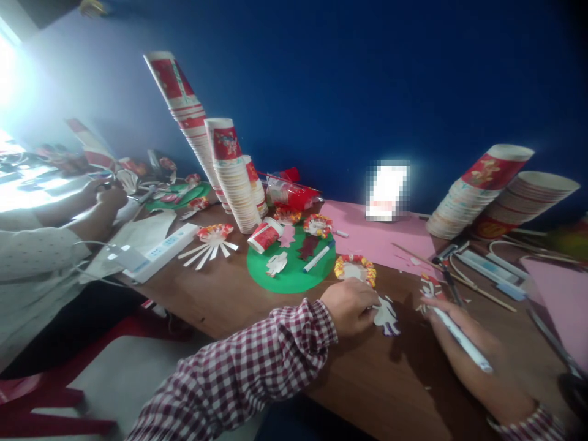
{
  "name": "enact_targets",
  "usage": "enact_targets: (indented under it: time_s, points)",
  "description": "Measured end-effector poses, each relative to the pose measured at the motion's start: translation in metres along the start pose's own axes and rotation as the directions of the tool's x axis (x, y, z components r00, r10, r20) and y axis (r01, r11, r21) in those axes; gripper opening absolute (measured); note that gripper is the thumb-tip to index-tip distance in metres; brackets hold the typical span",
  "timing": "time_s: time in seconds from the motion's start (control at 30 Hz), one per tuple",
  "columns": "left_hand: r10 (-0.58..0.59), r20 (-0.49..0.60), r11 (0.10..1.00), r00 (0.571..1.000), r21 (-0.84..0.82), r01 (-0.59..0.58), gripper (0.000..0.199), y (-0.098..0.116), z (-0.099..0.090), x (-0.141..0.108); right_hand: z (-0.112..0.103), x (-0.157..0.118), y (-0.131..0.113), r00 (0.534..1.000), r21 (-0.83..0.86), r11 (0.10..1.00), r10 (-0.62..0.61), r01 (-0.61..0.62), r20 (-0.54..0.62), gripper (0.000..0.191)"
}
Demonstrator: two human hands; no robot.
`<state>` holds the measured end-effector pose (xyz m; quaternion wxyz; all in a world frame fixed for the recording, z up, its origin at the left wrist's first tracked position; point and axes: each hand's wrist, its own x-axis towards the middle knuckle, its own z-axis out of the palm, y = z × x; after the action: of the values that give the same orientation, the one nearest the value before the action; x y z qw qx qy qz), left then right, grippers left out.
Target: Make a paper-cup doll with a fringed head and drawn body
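Observation:
My left hand [351, 307] rests on the table with its fingers curled, gripping the edge of a small white paper cutout figure [386, 315] that has purple marks at its lower end. To the right, my right hand [473, 355] is closed around a white marker pen [459, 338], whose tip end points away from me. Just beyond the left hand lies a cut paper cup with red and yellow curled strips [355, 269]. Red and white cup scraps [430, 286] sit near the pen's far end.
A green disc [285, 285] carries a tipped paper cup [265, 236], cutouts and a blue-capped marker [319, 257]. Cup stacks [234, 190] stand left and right [482, 187]. Scissors [569, 367] lie at right; a power strip [165, 248] near a co-worker's hands [110, 195].

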<state>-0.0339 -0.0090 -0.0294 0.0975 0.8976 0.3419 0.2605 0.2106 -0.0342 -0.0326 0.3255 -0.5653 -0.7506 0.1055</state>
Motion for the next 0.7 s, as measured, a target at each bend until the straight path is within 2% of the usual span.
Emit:
enact_targets:
  time_s: [0.43, 0.7]
  points:
    - [-0.004, -0.023, 1.0, 1.0, -0.013, 0.004, 0.016, 0.0002, -0.0002, 0.0004, 0.0002, -0.0001, 0.0005, 1.0, -0.004, 1.0, 0.021, -0.021, 0.009, 0.036]
    - [-0.022, -0.024, 1.0, 0.999, -0.014, 0.022, 0.017, -0.0003, -0.0012, -0.0001, 0.0007, 0.0004, -0.0003, 1.0, 0.003, 1.0, 0.001, -0.001, -0.028, 0.034]
